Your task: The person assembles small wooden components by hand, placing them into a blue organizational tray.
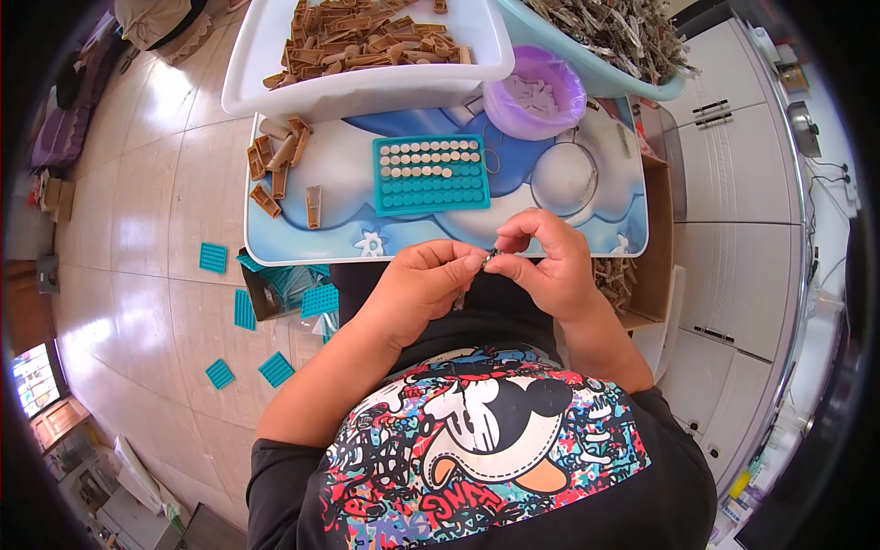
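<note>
Just past the table's near edge, both my hands meet at the fingertips around a small dark, partly shiny piece (491,256), too small to name. My left hand (431,280) pinches it between thumb and forefinger. From the other side, my right hand (550,261) closes thumb and fingers on the same piece. Beyond them on the table lies a teal tray (433,203) with round wells. Pale round discs (429,147) fill its upper two rows and part of the third; the lower rows show bare teal.
Loose brown plastic pieces (313,207) lie at the table's left. A white tub (367,96) of brown pieces, a purple bowl (535,124) of whitish bits and a pale teal basin (587,69) of dried strips line the far side. Teal trays (276,369) lie on the left floor.
</note>
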The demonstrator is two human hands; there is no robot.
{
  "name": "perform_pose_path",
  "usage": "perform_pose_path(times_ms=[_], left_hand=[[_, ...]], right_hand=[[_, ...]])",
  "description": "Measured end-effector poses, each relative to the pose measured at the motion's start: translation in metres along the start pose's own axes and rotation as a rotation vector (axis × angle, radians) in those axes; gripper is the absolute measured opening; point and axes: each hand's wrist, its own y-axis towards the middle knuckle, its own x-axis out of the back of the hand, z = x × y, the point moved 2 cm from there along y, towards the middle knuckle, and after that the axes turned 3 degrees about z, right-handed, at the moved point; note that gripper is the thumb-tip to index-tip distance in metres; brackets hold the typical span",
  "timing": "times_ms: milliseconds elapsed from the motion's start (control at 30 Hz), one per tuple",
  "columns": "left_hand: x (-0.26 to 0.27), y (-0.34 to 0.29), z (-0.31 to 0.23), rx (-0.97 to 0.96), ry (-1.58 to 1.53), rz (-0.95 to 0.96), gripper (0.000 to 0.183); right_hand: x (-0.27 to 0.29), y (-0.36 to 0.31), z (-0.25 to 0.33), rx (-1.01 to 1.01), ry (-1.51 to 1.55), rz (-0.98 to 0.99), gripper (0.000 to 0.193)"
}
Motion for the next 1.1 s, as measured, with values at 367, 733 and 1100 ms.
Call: perform_pose_path(times_ms=[367,733,1100], left_hand=[[0.006,0.002,0.006,-0.002,-0.104,-0.001,0.021],[0.010,-0.006,-0.010,-0.305,0.258,-0.276,0.014],[0.015,0.008,0.005,-0.221,-0.548,-0.038,0.025]], right_hand=[[-0.005,0.002,-0.003,0.032,-0.058,0.039,0.017],[-0.008,0.002,-0.003,0.073,-0.203,-0.061,0.010],[-0.040,0.005,-0.001,0.118,-0.040,-0.113,0.009]])
